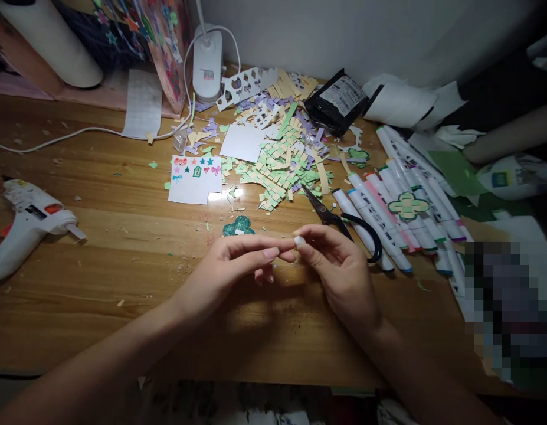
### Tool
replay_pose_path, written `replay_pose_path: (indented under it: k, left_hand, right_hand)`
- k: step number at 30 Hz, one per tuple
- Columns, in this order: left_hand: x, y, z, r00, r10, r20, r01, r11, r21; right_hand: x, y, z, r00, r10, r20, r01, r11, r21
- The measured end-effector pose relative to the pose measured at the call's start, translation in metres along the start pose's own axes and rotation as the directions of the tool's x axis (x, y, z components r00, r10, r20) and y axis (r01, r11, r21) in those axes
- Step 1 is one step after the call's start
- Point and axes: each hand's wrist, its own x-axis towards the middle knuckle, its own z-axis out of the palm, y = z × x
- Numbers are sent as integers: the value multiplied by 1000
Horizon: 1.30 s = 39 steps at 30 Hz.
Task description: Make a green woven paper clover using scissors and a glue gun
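Both hands meet above the wooden desk (pixel 123 248) near its front middle. My left hand (pixel 238 262) has its fingers pinched together, the fingertips touching those of my right hand (pixel 337 268). My right hand pinches a tiny white piece (pixel 300 241) between thumb and forefinger; I cannot make out what it is. Just beyond the hands lies a teal clover-shaped paper cutout (pixel 238 226). Black-handled scissors (pixel 339 219) lie shut right behind my right hand.
A white glue gun (pixel 28 221) lies at the left edge. A sticker sheet (pixel 196 179), a heap of paper scraps (pixel 277 159), a row of markers (pixel 401 206) with a green clover cutout (pixel 408 206), a lamp base (pixel 208 62) and a black packet (pixel 337 100) crowd the back.
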Motion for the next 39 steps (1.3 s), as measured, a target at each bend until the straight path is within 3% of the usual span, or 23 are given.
replay_pose_path:
  k: [3,5,8,15,18,22,24,26,29,34,39]
  left_hand:
    - [-1,-1,2,990,98,-97,-79,979,185]
    - [-1,-4,4,957,213,-195,-138,930,340]
    - [1,-10,6,918,327,-225,-200,872,448]
    - [2,-12,5,897,427,-114,-321,808,495]
    - [3,-8,5,900,404,-162,-288,831,475]
    - [4,-1,3,968,113,-222,-49,961,274]
    - [4,0,3,980,2,-199,37,981,188]
    - [4,0,2,986,-57,-156,77,990,122]
    - [3,-1,4,988,-109,-106,114,993,43]
    - [2,-1,5,989,-69,-128,85,988,128]
    - [-1,0,4,961,177,-212,-84,919,385]
  right_hand:
    - [4,1,0,970,241,-14,-230,940,252]
    - [5,1,0,939,342,41,-333,872,358]
    - [3,0,1,912,376,162,-409,816,409]
    - [-2,-1,2,860,360,362,-478,815,327]
    - [0,0,1,909,290,300,-361,907,218]
    - [1,-4,-1,992,40,121,-31,997,-76]
    - [0,-5,-1,989,-111,96,128,972,-196]
    - [-2,-6,-1,959,-243,145,274,924,-265]
    - [-5,-5,-1,922,-330,200,377,882,-282]
    - [-5,-4,-1,921,-337,196,382,881,-279]
    - [-4,-6,-2,929,-318,187,362,887,-288]
